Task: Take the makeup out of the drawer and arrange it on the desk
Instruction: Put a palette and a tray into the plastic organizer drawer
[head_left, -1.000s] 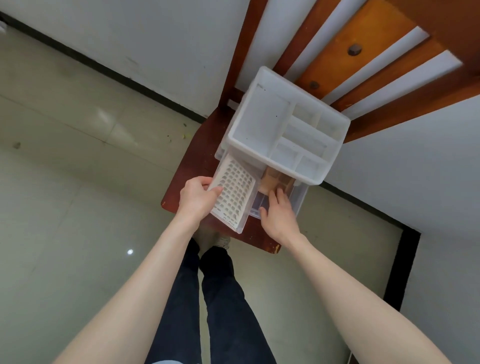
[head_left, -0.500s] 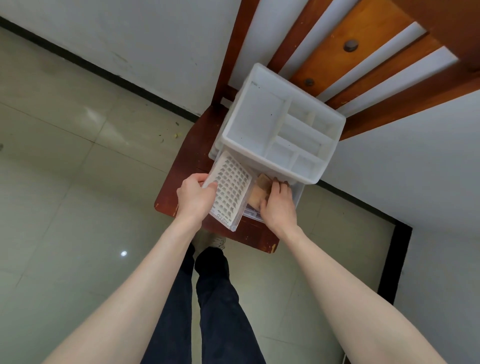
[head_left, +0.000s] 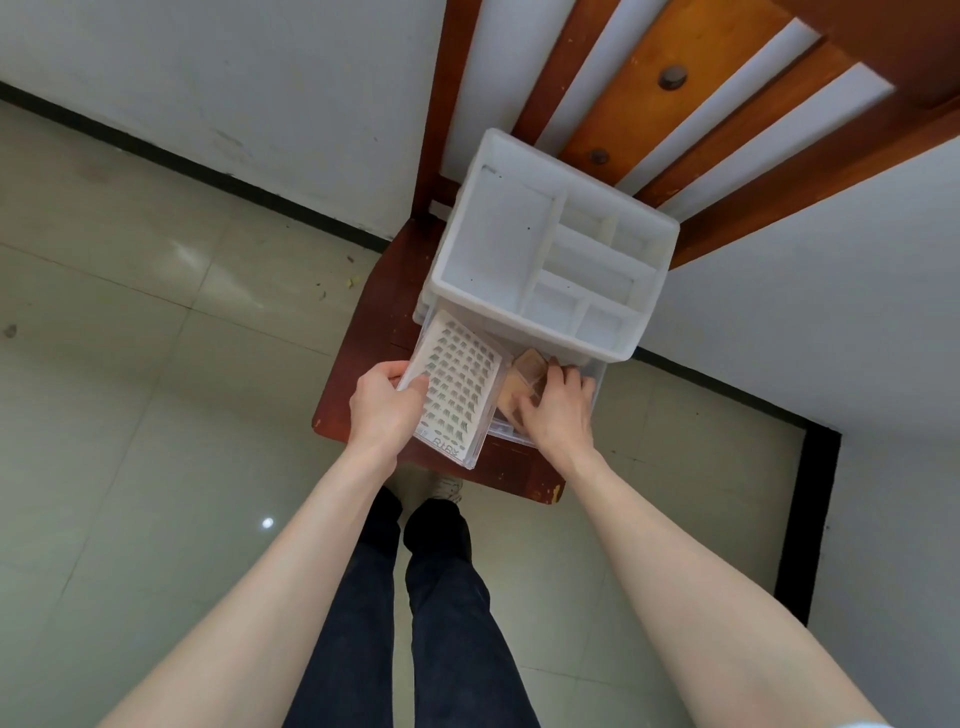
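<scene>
Risk sits with your left hand (head_left: 387, 402): it pinches the flat lash case (head_left: 453, 387) only at its near-left edge, thumb on top, so the case may tip or slide out as you lift it clear of the open drawer (head_left: 586, 387). Your right hand (head_left: 557, 410) curls over the tan compacts (head_left: 524, 382) inside that drawer, fingers round them; grabbing several at once could drop one. Both items lie under the white organizer (head_left: 550, 244), still on the wooden chair (head_left: 358, 358).
</scene>
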